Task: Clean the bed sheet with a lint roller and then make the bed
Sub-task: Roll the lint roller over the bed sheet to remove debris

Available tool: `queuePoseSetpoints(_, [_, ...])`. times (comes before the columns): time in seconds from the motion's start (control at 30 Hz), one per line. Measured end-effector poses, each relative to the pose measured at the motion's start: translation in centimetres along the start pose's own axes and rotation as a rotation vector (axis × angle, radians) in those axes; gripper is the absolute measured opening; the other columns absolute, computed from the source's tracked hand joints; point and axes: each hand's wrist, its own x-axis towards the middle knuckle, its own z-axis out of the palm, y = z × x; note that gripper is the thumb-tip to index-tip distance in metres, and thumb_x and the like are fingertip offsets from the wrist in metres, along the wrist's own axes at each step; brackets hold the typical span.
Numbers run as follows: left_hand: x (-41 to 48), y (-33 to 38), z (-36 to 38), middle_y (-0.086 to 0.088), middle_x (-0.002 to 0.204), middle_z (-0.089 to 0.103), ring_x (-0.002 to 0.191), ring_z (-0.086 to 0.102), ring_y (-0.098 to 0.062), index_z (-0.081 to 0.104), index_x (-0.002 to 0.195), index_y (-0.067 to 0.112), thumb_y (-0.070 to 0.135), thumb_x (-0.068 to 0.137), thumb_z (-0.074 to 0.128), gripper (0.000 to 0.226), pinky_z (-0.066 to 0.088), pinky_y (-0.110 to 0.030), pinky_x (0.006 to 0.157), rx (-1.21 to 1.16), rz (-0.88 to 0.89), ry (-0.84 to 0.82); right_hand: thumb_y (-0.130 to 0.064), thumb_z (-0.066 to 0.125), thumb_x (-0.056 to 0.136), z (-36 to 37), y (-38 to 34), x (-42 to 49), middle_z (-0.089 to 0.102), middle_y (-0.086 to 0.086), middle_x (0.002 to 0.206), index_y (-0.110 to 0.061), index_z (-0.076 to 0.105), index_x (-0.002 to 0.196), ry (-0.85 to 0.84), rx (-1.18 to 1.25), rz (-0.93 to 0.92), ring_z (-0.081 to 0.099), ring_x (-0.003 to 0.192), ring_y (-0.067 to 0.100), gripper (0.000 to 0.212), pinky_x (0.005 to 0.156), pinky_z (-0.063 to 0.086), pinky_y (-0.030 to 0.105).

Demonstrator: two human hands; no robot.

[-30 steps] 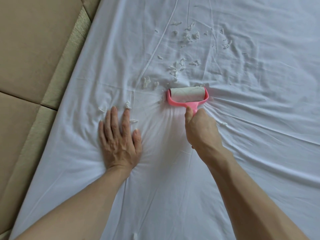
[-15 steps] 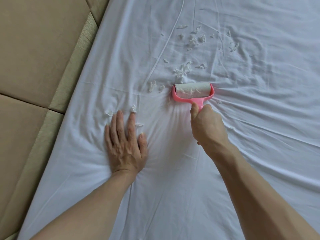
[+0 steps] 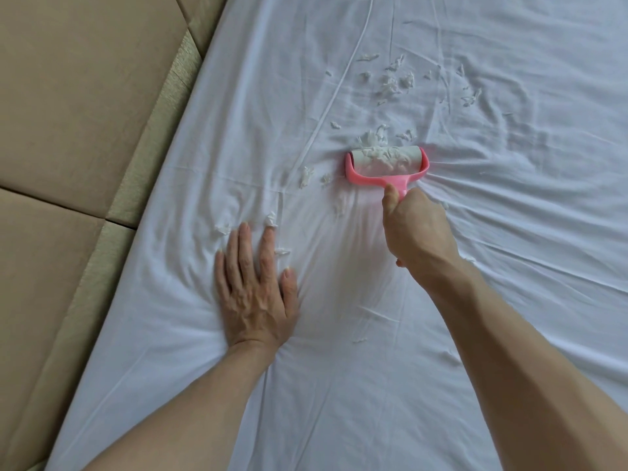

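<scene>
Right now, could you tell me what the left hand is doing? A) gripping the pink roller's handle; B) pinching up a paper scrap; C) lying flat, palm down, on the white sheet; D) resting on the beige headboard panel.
C: the left hand lies spread, palm down, on the white sheet, while the right hand grips the pink lint roller.

Beige padded wall panels (image 3: 78, 107) at left

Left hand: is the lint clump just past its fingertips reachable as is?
Probably yes. The left hand lies flat and empty on the sheet, and the clump sits just beyond its fingertips with bare sheet between. The right hand and lint roller are off to the side.
</scene>
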Motion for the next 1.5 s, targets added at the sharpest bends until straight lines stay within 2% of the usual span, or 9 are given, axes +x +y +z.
queuePoseSetpoints(0.1, [0.0, 0.0, 0.0, -0.017, 0.165, 0.025, 0.153, 0.023, -0.034, 0.031, 0.159, 0.015, 0.041, 0.1, 0.036, 0.065, 0.019, -0.054, 0.123, -0.004, -0.005, 0.0, -0.057, 0.027, 0.103, -0.2, -0.4, 0.5, 0.065, 0.016, 0.096, -0.007, 0.052, 0.111, -0.005, 0.016, 0.005, 0.068, 0.08, 0.04, 0.057, 0.076, 0.059, 0.052])
queuePoseSetpoints(0.27, [0.1, 0.0, -0.1, -0.017, 0.165, 0.024, 0.153, 0.023, -0.034, 0.031, 0.159, 0.015, 0.042, 0.101, 0.033, 0.065, 0.019, -0.054, 0.123, -0.005, -0.005, -0.014, -0.055, 0.029, 0.103, -0.3, -1.1, 1.4, 0.062, 0.012, 0.095, -0.011, 0.05, 0.104, 0.005, 0.022, 0.005, 0.067, 0.084, 0.039, 0.049, 0.077, 0.058, 0.053])
queuePoseSetpoints(0.47, [0.1, -0.1, -0.1, -0.017, 0.166, 0.023, 0.154, 0.023, -0.034, 0.03, 0.16, 0.015, 0.041, 0.1, 0.036, 0.066, 0.02, -0.054, 0.123, -0.011, -0.004, -0.019, -0.057, 0.029, 0.102, -0.3, -1.6, 2.1, 0.064, 0.017, 0.108, -0.011, 0.049, 0.134, 0.007, 0.027, 0.021, 0.067, 0.09, 0.042, 0.06, 0.079, 0.058, 0.054])
queuePoseSetpoints(0.77, [0.2, -0.1, -0.1, -0.018, 0.165, 0.025, 0.153, 0.024, -0.034, 0.032, 0.159, 0.014, 0.041, 0.1, 0.038, 0.065, 0.022, -0.055, 0.122, -0.011, -0.002, -0.023, -0.057, 0.029, 0.102, -0.4, -2.3, 3.0, 0.065, 0.018, 0.104, -0.008, 0.053, 0.118, 0.019, 0.026, 0.014, 0.067, 0.088, 0.041, 0.057, 0.079, 0.058, 0.054])
queuePoseSetpoints(0.97, [0.2, -0.1, -0.3, -0.018, 0.165, 0.025, 0.153, 0.023, -0.034, 0.031, 0.159, 0.014, 0.042, 0.1, 0.036, 0.066, 0.022, -0.055, 0.122, -0.021, -0.003, -0.032, -0.057, 0.03, 0.102, -0.6, -3.2, 4.0, 0.063, 0.017, 0.107, -0.009, 0.052, 0.126, 0.042, 0.04, -0.014, 0.067, 0.088, 0.041, 0.057, 0.077, 0.059, 0.055])
queuePoseSetpoints(1.17, [0.3, -0.1, -0.3, -0.017, 0.165, 0.025, 0.154, 0.023, -0.033, 0.031, 0.159, 0.014, 0.042, 0.1, 0.036, 0.066, 0.023, -0.055, 0.121, -0.017, -0.005, -0.048, -0.055, 0.031, 0.103, -0.5, -3.7, 5.3, 0.061, 0.014, 0.099, -0.012, 0.052, 0.111, 0.069, 0.056, -0.047, 0.067, 0.086, 0.041, 0.049, 0.076, 0.059, 0.054])
queuePoseSetpoints(1.37, [0.5, 0.1, -0.8, -0.017, 0.165, 0.026, 0.153, 0.024, -0.034, 0.032, 0.159, 0.014, 0.044, 0.101, 0.033, 0.065, 0.024, -0.055, 0.121, -0.012, -0.009, -0.055, -0.056, 0.029, 0.102, -0.6, -4.5, 6.3, 0.064, 0.018, 0.1, -0.007, 0.054, 0.114, 0.125, 0.07, -0.102, 0.067, 0.083, 0.044, 0.056, 0.075, 0.058, 0.054])
queuePoseSetpoints(1.43, [0.6, 0.1, -1.1, -0.017, 0.165, 0.026, 0.153, 0.024, -0.033, 0.032, 0.159, 0.015, 0.044, 0.101, 0.033, 0.065, 0.025, -0.055, 0.121, -0.012, -0.007, -0.061, -0.054, 0.028, 0.104, -0.7, -4.6, 6.4, 0.063, 0.015, 0.093, -0.008, 0.054, 0.108, 0.153, 0.08, -0.133, 0.064, 0.08, 0.041, 0.053, 0.071, 0.055, 0.05])
queuePoseSetpoints(1.5, [0.7, 0.1, -1.5, -0.016, 0.165, 0.027, 0.153, 0.025, -0.033, 0.033, 0.159, 0.015, 0.045, 0.102, 0.035, 0.064, 0.026, -0.055, 0.12, -0.02, -0.002, -0.066, -0.051, 0.027, 0.106, -1.0, -4.6, 6.2, 0.055, 0.009, 0.086, -0.01, 0.052, 0.103, 0.169, 0.075, -0.156, 0.053, 0.078, 0.034, 0.048, 0.067, 0.041, 0.042])
